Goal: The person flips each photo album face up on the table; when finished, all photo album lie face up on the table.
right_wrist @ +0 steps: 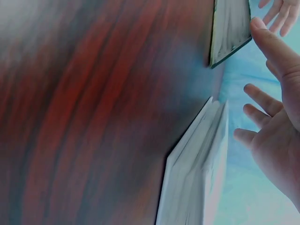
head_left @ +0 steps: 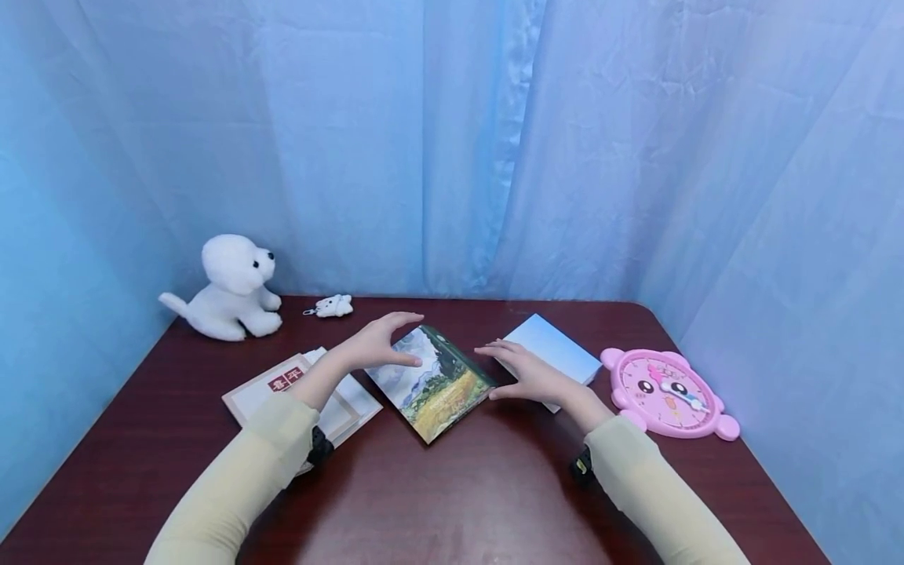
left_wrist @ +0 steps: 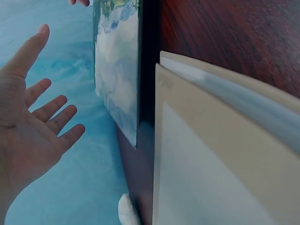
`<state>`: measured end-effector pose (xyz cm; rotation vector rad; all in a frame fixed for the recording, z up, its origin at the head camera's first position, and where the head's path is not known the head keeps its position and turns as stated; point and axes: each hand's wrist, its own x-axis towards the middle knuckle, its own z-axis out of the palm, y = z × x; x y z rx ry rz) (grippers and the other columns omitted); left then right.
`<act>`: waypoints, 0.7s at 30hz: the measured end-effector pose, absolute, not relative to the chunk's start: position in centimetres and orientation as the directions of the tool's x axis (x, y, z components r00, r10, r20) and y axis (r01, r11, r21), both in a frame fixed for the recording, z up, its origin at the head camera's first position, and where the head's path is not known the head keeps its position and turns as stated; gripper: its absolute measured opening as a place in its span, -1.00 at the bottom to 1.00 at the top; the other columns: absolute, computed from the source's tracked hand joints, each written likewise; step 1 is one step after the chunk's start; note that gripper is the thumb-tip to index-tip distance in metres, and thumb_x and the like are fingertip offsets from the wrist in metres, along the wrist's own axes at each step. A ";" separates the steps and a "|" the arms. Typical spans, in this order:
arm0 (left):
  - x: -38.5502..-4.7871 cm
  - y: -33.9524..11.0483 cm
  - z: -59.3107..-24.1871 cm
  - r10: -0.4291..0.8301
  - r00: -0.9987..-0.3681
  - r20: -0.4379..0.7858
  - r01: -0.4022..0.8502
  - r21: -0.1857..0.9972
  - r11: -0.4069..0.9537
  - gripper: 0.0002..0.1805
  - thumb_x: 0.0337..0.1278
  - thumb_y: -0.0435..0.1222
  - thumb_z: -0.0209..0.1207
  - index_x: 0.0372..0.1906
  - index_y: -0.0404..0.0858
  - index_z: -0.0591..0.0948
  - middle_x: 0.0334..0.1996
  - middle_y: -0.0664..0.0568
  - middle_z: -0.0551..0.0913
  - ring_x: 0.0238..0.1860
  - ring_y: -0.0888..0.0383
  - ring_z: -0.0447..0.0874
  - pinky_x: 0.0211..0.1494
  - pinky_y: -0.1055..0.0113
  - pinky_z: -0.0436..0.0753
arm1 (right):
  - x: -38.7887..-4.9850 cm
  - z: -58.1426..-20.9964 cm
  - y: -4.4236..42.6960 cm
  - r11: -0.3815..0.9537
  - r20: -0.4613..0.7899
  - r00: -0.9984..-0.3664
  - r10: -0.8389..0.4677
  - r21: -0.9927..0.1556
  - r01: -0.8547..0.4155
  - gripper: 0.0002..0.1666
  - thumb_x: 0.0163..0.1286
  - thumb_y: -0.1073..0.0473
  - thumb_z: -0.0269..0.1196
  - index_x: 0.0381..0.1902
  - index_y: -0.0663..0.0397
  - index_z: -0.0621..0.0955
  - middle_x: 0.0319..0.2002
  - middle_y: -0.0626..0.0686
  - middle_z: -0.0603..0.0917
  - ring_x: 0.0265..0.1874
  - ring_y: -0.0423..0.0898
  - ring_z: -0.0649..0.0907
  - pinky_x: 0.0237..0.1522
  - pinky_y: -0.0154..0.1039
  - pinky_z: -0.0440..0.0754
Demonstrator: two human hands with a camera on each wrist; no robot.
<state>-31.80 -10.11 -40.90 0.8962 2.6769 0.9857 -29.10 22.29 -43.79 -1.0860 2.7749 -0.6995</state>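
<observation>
The left grip (head_left: 377,345) is spread wide, thumb and fingers apart with nothing between them, over the upper left side of the painted book (head_left: 432,384); the left wrist view shows a gap between that thumb and the cover. The right grip (head_left: 530,375) is parted as well, reaching toward the painted book's right corner. Its thumb tip lies at or just beside that corner; whether it touches cannot be told.

The painted book lies cornerwise on the tabletop (head_left: 452,502), one corner pointing to the person. The step in hand looks like placing or adjusting this book between the two grips, either just short of contact or just clear of it. If it is to be taken up, the next move calls for both grips to lower and press opposite edges evenly, since a push from one side alone would probably turn it.

Right of the painted book, partly under the right forearm in the head view, is a blue-and-white book (head_left: 554,345); further right is a pink clock (head_left: 667,412). Left of the painted book are pale books (head_left: 256,399), partly hidden by the left arm. Beyond it to the left sit a small white toy (head_left: 334,306) and a white plush dog (head_left: 219,310).
</observation>
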 end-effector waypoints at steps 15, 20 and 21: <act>-34.1 -9.0 -42.9 0.593 -0.804 -0.039 0.426 0.659 0.620 -0.11 0.01 -0.10 0.35 0.43 -0.17 0.20 0.43 -0.11 0.14 0.44 -0.07 0.05 0.39 -0.01 0.20 | -30.4 -44.6 22.3 0.659 0.021 -0.723 -0.691 -0.393 -0.641 -0.25 0.20 -0.04 0.34 0.32 -0.02 0.40 0.31 0.13 0.40 0.40 0.19 0.18 0.32 0.15 0.22; -34.6 -8.6 -43.3 0.596 -0.800 -0.066 0.418 0.652 0.633 -0.13 0.02 -0.16 0.35 0.43 -0.20 0.20 0.42 -0.15 0.14 0.43 -0.10 0.05 0.38 -0.03 0.20 | -30.5 -44.7 21.9 0.667 0.025 -0.720 -0.693 -0.357 -0.654 -0.35 0.22 0.02 0.34 0.26 0.01 0.47 0.24 0.07 0.48 0.39 0.18 0.21 0.33 0.14 0.18; -34.6 -8.5 -43.3 0.594 -0.801 -0.074 0.412 0.652 0.637 -0.13 0.02 -0.16 0.35 0.43 -0.19 0.20 0.42 -0.15 0.14 0.43 -0.10 0.05 0.38 -0.03 0.21 | -30.5 -44.8 21.9 0.670 0.024 -0.722 -0.691 -0.351 -0.654 -0.36 0.22 0.03 0.34 0.25 0.02 0.47 0.23 0.07 0.50 0.39 0.18 0.21 0.34 0.14 0.17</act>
